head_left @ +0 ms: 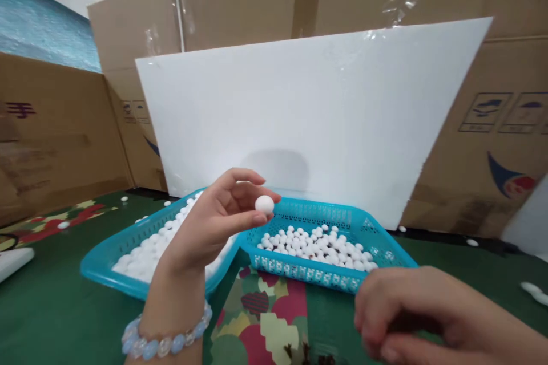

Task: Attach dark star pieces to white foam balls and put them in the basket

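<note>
My left hand (pixel 231 208), with a beaded bracelet at its wrist, pinches a white ball (pixel 264 205) between thumb and fingers, above the meeting edges of two blue baskets. The left basket (pixel 103 276) holds many white balls, partly hidden by my left arm. In the right basket (pixel 342 214) lie several smaller-looking white balls (pixel 317 245). At the lower right, my right hand (pixel 398 313) has curled fingers in front of the right basket's near corner; whether anything is between its fingertips is hidden.
A white board (pixel 299 114) leans against cardboard boxes (pixel 244 3) behind the baskets. Loose white balls lie on the green surface (pixel 47 313) at both sides. Small dark brown bits (pixel 306 352) sit at the bottom edge, near a patterned strip (pixel 252 319).
</note>
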`<state>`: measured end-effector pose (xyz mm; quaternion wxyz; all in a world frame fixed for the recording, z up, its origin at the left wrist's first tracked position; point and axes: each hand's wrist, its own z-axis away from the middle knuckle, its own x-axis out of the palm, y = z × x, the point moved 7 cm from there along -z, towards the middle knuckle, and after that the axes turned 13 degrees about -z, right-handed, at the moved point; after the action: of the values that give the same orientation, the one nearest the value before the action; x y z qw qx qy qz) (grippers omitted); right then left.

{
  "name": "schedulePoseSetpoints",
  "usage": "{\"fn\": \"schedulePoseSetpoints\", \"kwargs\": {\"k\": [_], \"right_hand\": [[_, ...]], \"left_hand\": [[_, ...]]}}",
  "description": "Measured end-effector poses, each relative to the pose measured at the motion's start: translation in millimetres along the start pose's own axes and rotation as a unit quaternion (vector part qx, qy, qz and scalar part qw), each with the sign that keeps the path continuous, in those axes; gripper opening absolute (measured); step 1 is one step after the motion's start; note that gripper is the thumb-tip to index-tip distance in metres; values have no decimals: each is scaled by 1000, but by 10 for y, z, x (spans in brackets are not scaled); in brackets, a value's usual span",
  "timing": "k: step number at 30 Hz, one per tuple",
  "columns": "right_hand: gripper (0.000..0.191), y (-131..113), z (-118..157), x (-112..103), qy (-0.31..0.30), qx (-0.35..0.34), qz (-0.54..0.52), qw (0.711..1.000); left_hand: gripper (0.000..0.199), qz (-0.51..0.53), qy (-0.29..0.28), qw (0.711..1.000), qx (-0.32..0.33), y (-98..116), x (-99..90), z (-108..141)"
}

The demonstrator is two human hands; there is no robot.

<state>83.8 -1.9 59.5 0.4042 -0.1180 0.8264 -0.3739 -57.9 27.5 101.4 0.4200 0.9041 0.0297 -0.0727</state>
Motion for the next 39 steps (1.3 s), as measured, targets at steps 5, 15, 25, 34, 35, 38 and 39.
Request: {"fn": "schedulePoseSetpoints", "kwargs": {"k": [5, 15, 25, 34, 35, 38, 39], "right_hand": [[9, -14, -3, -210, 152, 19, -104, 983], [7, 184, -13, -215, 182, 75, -407, 892], [24, 199, -66, -177, 192, 19, -542, 818], [21, -82, -2, -273, 162, -64, -24, 984], [23, -88, -14, -193, 104, -52, 48, 992], [22, 46, -6, 219, -158, -9, 195, 968], [21, 116, 22, 362, -240, -1, 218, 946]], "left_hand": [[17, -42, -31, 998, 34, 28, 194, -21], [15, -152, -68, 983, 78, 33, 459, -100], [24, -68, -80, 993, 54, 21, 501, -62], [10, -127, -67, 988, 54, -24, 522, -77], [9, -128, -58, 989, 47, -33, 505, -80], [8, -124, -18, 992, 29, -30, 437, -85], [9, -124, -4, 992, 26, -16, 412, -84]]}}
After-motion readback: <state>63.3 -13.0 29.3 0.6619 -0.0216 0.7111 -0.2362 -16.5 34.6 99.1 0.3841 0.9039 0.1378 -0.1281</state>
